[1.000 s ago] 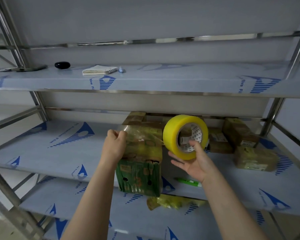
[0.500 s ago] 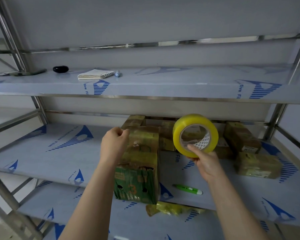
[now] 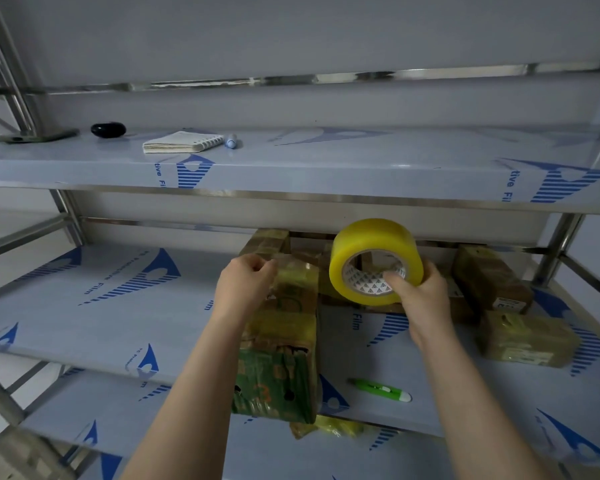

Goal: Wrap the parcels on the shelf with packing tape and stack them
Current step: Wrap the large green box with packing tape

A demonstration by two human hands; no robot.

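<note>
A tall green and brown parcel point(image 3: 279, 355) stands at the front edge of the middle shelf point(image 3: 84, 306), partly wrapped in yellowish tape. My left hand point(image 3: 245, 284) pinches the tape's loose end at the parcel's upper left corner. My right hand point(image 3: 418, 294) grips a yellow roll of packing tape point(image 3: 374, 259), fingers through its core, held above the shelf to the right of the parcel. A stretch of tape runs from the roll toward the parcel's top. Several taped brown parcels point(image 3: 523, 337) lie at the right and back of the same shelf.
A green utility knife point(image 3: 378, 389) lies on the middle shelf near its front edge. On the upper shelf point(image 3: 326, 168) sit a spiral notepad point(image 3: 182, 142), a marker point(image 3: 231, 141), a black oval object point(image 3: 108, 129) and a phone. Crumpled yellow tape point(image 3: 326, 427) lies on the lower shelf.
My right hand has turned the tape roll and closed its fingers through the core, lifting it a little. The left hand keeps its pinch at the parcel's top.
</note>
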